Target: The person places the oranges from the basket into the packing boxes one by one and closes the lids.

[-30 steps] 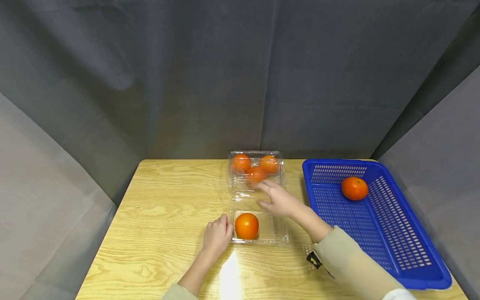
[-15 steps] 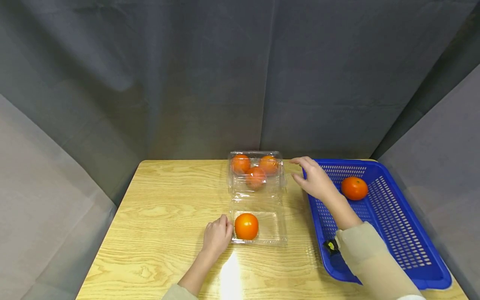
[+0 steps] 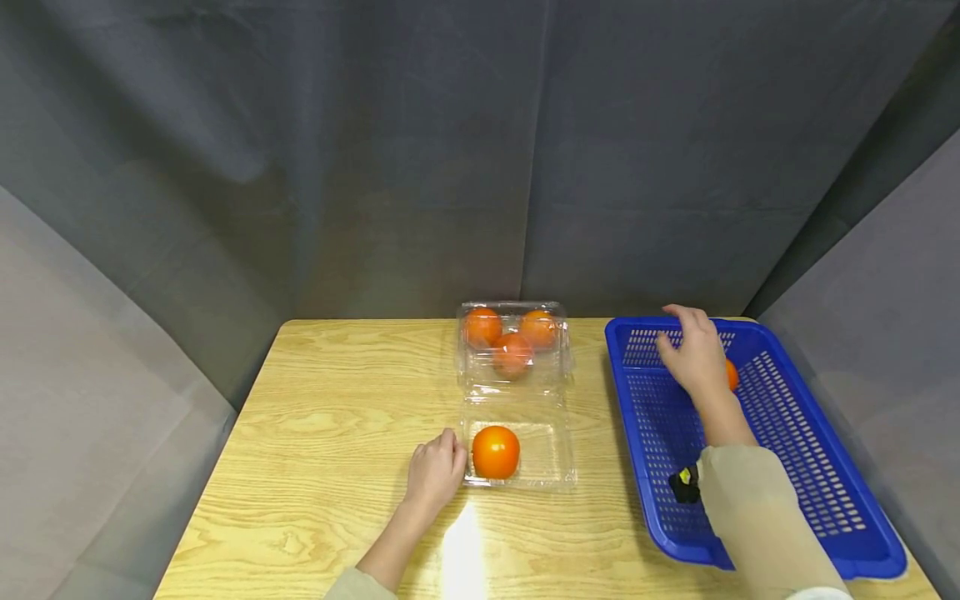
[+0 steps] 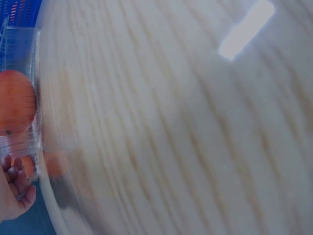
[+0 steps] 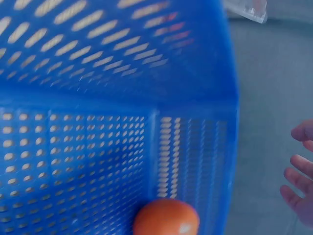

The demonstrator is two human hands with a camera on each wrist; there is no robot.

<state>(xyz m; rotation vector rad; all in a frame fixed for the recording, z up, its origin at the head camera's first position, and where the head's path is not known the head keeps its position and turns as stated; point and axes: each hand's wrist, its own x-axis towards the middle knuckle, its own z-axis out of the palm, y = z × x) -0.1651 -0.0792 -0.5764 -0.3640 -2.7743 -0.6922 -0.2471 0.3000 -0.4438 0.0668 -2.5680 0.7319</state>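
Note:
My left hand [image 3: 437, 471] holds the near left edge of a clear plastic container [image 3: 543, 454], its fingers curled at the rim. One shiny orange [image 3: 496, 452] sits in the container's near left corner. Behind it, three more oranges [image 3: 513, 353] show through clear plastic. My right hand [image 3: 699, 358] is over the back of a blue basket [image 3: 637, 467], fingers spread and nothing held. It partly covers an orange [image 3: 732, 375] in the head view; the right wrist view shows that orange [image 5: 166, 218] on the basket floor, apart from the fingers [image 5: 298, 183].
The wooden table [image 3: 322, 417] carries the container in the middle and the basket along its right side. A grey curtain [image 3: 412, 167] hangs close behind the table's back edge, with pale panels [image 3: 75, 375] at both sides. A small black item [image 3: 684, 483] shows at the right cuff.
My right hand has moved right, from above the container to over the basket, and now partly hides the orange there. The left hand has stayed at the container's edge.

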